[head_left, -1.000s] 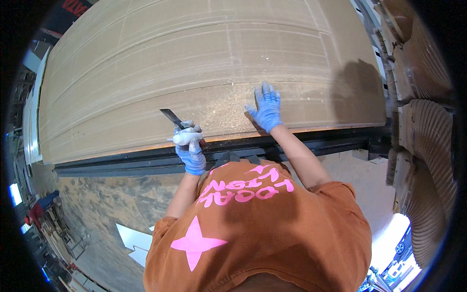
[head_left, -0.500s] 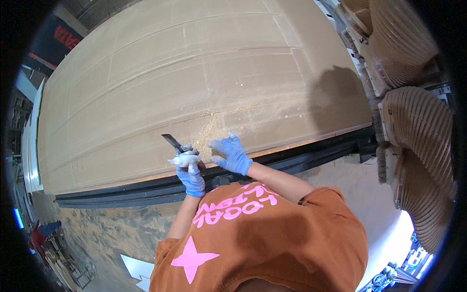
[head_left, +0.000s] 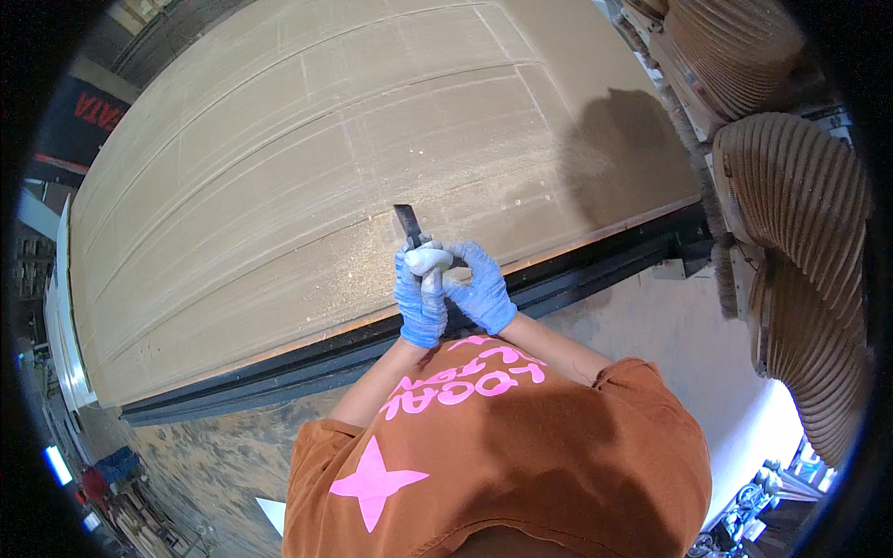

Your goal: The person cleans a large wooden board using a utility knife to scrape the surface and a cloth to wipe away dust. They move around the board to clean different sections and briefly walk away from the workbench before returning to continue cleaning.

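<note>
My left hand (head_left: pixel 421 307), in a blue knit glove with a whitish palm, is closed around a dark flat-bladed tool (head_left: pixel 406 221). Its blade sticks up out of the fist, pointing away from me. Across the top of that fist lies a rounded white thing (head_left: pixel 428 260), too unclear to name. My right hand (head_left: pixel 484 290), gloved alike, meets the left at the white thing, with thumb and fingers curled together in a pinch. What sits between its fingertips is hidden. Both hands are in front of my chest, over the near edge of a large tan board (head_left: pixel 233 200).
Sawdust (head_left: pixel 358 270) is scattered on the board, which has shallow grooves. A black rail (head_left: pixel 270 379) runs along its near edge. At right hang thick ribbed brown hoses (head_left: pixel 791 186) beside a brush strip (head_left: pixel 726 288). A person in red (head_left: pixel 93 485) is far off at lower left.
My left hand has moved right and up with the tool, whose blade now stands more upright. My right hand, open and apart before, has come to the left hand and curled its fingers.
</note>
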Motion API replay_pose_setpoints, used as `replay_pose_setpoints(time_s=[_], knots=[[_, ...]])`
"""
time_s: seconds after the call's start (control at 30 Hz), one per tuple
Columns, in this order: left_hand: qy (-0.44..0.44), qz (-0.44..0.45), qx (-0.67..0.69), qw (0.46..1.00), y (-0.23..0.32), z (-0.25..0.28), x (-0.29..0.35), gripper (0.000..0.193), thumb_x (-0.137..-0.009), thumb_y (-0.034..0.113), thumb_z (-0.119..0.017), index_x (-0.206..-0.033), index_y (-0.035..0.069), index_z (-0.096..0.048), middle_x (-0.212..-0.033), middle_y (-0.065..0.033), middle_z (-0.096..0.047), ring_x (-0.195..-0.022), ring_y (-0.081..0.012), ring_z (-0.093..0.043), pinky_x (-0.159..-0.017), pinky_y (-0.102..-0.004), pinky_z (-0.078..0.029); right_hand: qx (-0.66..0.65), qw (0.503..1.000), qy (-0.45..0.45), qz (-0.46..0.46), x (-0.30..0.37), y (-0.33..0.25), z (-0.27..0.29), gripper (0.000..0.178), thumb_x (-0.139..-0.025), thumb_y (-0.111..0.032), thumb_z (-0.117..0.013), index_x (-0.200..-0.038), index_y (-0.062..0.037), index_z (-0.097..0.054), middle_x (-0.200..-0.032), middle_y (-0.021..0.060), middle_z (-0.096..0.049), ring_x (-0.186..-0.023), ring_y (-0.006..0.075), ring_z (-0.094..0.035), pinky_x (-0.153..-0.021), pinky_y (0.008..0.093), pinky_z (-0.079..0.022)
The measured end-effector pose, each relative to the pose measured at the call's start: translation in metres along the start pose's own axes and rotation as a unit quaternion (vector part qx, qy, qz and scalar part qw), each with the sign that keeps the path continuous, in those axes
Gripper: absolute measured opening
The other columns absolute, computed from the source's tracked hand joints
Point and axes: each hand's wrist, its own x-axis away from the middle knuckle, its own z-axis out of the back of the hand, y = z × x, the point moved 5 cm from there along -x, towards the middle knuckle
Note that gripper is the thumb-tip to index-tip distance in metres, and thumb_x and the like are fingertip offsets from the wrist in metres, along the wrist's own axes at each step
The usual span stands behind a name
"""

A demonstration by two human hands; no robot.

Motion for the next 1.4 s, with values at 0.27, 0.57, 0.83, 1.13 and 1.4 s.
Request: replay_pose_setpoints(time_s=[0.27, 0.57, 0.83, 1.13, 1.4], knots=[[-0.045, -0.044, -0.062, 0.996, 0.009, -0.021, -0.008, 0.041, -0.092, 0.033, -0.047, -0.115, 0.000, -0.058, -0.106, -0.0153, -0.055, -0.094, -0.0252, -0.056, -0.083, -0.0327, -0.044, -0.182, 0.973, -0.014, -0.144, 0.002, 0.040, 0.030, 0.038, -0.078, -0.028, -0.069, -0.102, -0.0026, -0.053, -0.089, 0.0069, -0.058, -0.079, 0.0154, -0.057, -0.070, 0.0301, -0.049], [0.201, 0.063, -0.104, 0.972, -0.040, 0.080, -0.007, 0.023, -0.089, 0.006, -0.050, -0.107, 0.002, -0.063, -0.094, -0.0081, -0.061, -0.081, -0.0134, -0.056, -0.075, -0.0262, -0.046, -0.186, 0.909, 0.251, -0.275, -0.039, 0.111, 0.156, 0.026, -0.081, -0.024, -0.066, -0.100, -0.0068, -0.063, -0.076, 0.0022, -0.063, -0.055, 0.0055, -0.055, -0.047, 0.0209, -0.045], [0.305, 0.121, -0.103, 0.939, -0.133, 0.207, 0.000, 0.025, -0.095, 0.014, -0.047, -0.114, 0.003, -0.058, -0.107, -0.0104, -0.061, -0.085, -0.0173, -0.062, -0.065, -0.0270, -0.050, 0.050, 0.928, 0.329, -0.167, -0.062, 0.206, 0.263, 0.026, -0.081, -0.024, -0.070, -0.085, -0.0013, -0.058, -0.079, 0.0039, -0.060, -0.068, 0.0132, -0.056, -0.062, 0.0284, -0.048], [0.296, 0.140, -0.105, 0.939, -0.138, 0.204, 0.003, 0.022, -0.093, 0.013, -0.048, -0.108, 0.004, -0.060, -0.107, -0.0094, -0.061, -0.085, -0.0180, -0.062, -0.065, -0.0261, -0.049, 0.337, 0.903, 0.257, -0.065, -0.087, 0.187, 0.273, 0.028, -0.079, -0.027, -0.069, -0.089, -0.0023, -0.060, -0.079, 0.0150, -0.061, -0.073, 0.0275, -0.060, -0.068, 0.0369, -0.048], [0.295, 0.139, -0.086, 0.941, -0.141, 0.205, 0.003, 0.022, -0.093, 0.012, -0.047, -0.108, 0.003, -0.060, -0.106, -0.0098, -0.061, -0.084, -0.0184, -0.062, -0.064, -0.0262, -0.049, 0.422, 0.878, 0.217, -0.066, -0.096, 0.188, 0.277, 0.030, -0.075, -0.030, -0.070, -0.088, -0.0044, -0.061, -0.081, 0.0164, -0.062, -0.074, 0.0333, -0.060, -0.068, 0.0400, -0.049]])
